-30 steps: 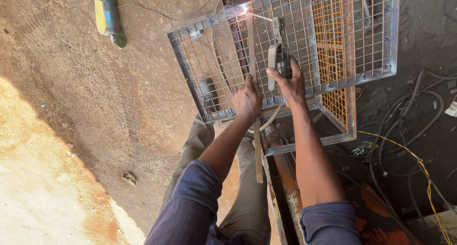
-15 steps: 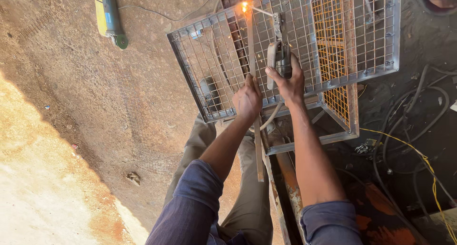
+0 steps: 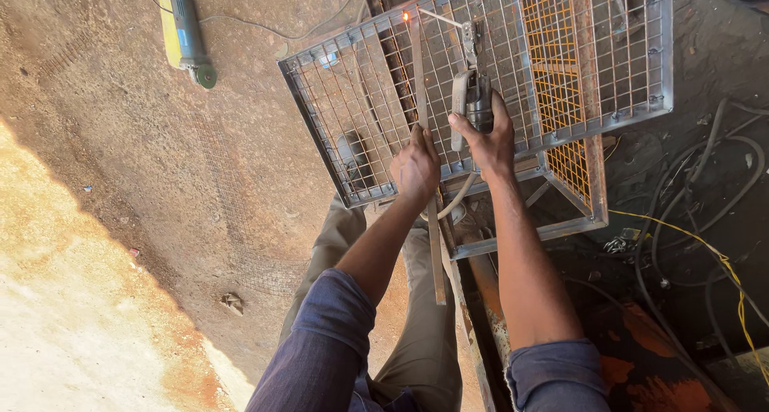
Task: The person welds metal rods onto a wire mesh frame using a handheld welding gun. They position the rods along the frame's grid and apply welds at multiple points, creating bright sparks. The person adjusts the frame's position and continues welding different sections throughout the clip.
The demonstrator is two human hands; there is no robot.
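Observation:
My right hand [image 3: 486, 142] grips a dark welding electrode holder [image 3: 474, 100] whose thin rod reaches up-left to a small orange glow [image 3: 406, 16] on the far edge of a grey wire-mesh panel [image 3: 344, 100]. My left hand [image 3: 415, 168] presses a long flat metal strip [image 3: 433, 244] down across the mesh; the strip runs from the glowing spot past my legs. The mesh panel lies over a rusty metal frame [image 3: 593, 172] with orange mesh inside.
A yellow and grey angle grinder [image 3: 183, 29] lies on the dirt floor at the upper left, its cord trailing right. Black and yellow cables [image 3: 705, 244] coil on the ground to the right. A small stone [image 3: 232, 302] sits on the sunlit floor.
The weld flare at the rod tip has shrunk to a small orange glow. Both hands stay in place on the strip and holder.

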